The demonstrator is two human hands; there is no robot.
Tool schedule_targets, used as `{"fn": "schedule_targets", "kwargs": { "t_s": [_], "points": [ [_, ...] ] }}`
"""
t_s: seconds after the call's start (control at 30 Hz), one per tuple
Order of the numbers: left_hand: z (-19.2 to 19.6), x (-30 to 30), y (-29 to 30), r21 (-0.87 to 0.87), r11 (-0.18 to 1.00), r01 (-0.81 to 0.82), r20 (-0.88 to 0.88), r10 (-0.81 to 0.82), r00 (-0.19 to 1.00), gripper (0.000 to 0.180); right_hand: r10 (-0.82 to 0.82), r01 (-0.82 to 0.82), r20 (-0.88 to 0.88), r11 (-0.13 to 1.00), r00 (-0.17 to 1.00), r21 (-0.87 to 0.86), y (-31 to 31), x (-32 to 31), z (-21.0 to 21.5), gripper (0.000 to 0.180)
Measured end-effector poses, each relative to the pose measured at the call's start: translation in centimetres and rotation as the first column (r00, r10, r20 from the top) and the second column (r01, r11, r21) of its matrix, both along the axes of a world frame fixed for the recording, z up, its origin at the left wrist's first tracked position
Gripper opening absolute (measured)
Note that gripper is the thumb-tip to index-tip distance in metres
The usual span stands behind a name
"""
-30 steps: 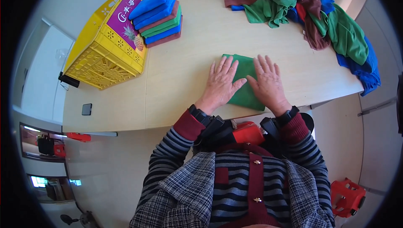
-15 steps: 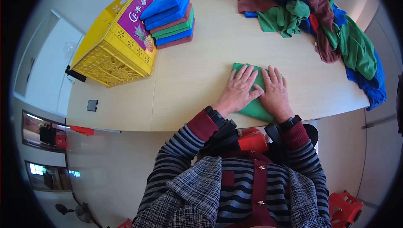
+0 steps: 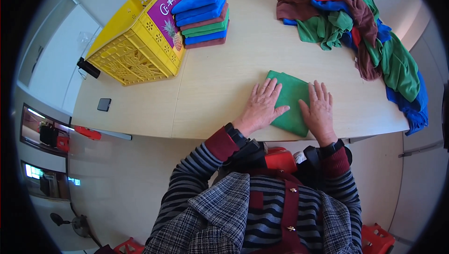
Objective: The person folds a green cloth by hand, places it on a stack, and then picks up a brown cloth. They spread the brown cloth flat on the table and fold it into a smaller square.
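Note:
A green cloth (image 3: 291, 96), folded into a flat rectangle, lies near the front edge of the table. My left hand (image 3: 263, 106) rests along its left side, fingers stretched out and the thumb over the cloth. At its right side lies my right hand (image 3: 320, 112), open and flat, with the thumb touching the cloth's edge. Neither hand grips anything. Further off to the left stands a stack of folded cloths (image 3: 201, 18) in blue, brown and green.
A yellow plastic crate (image 3: 140, 43) stands on the left of the table (image 3: 224, 81), beside the stack. Loose red, brown, green and blue cloths (image 3: 346, 20) heap at the back right and hang over the edge. A dark phone-like device (image 3: 104, 104) lies front left.
My hands have moved apart, from the middle of the green cloth out to its two sides, uncovering more of it. The whole view has shifted slightly.

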State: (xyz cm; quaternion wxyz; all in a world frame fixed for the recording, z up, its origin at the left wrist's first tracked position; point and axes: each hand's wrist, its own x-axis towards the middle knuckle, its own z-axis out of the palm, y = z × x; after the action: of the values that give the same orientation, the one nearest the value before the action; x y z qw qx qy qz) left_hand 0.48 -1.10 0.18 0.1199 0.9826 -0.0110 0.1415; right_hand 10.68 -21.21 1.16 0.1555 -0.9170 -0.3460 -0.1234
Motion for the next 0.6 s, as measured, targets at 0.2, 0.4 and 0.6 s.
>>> {"fn": "schedule_targets", "kwargs": {
  "t_s": [0.2, 0.4, 0.6],
  "points": [
    [0.0, -1.6, -1.7, 0.003, 0.993, 0.121, 0.039, -0.121, 0.992, 0.077, 0.144, -0.14, -0.093, 0.989, 0.985, 0.054, 1.9, -2.5, 0.1, 0.061],
    [-0.2, -2.0, -1.4, 0.049, 0.992, 0.118, 0.049, -0.121, 0.991, 0.076, 0.146, -0.144, -0.051, 0.989, 0.988, 0.045, 1.7, -2.6, -0.8, 0.059],
    [-0.5, -2.5, -1.3, 0.055, 0.992, 0.11, 0.075, -0.114, 0.991, 0.075, 0.145, -0.142, -0.023, 0.986, 0.989, 0.086, 1.3, -2.8, -0.8, 0.057]
  ]
}}
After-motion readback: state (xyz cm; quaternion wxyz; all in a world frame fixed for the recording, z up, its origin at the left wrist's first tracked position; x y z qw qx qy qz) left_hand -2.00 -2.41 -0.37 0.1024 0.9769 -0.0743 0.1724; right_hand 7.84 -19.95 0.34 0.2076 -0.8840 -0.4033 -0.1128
